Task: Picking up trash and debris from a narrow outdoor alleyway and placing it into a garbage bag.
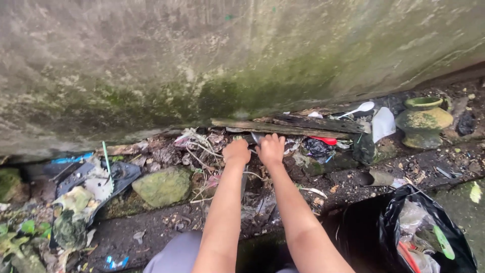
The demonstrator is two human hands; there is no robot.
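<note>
Grey scrap under right-hand fingers

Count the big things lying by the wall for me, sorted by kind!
Hands: 2 (left hand, right hand)
Wooden planks: 2
Mossy rock: 1
Mossy clay pot: 1
White plastic spoon: 1
Black rubbish bag: 1
Total: 8

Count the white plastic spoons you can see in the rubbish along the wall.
1: a white plastic spoon lies at the foot of the mossy concrete wall, right of both hands and left of the mossy green pot. More may be buried under litter.
</note>
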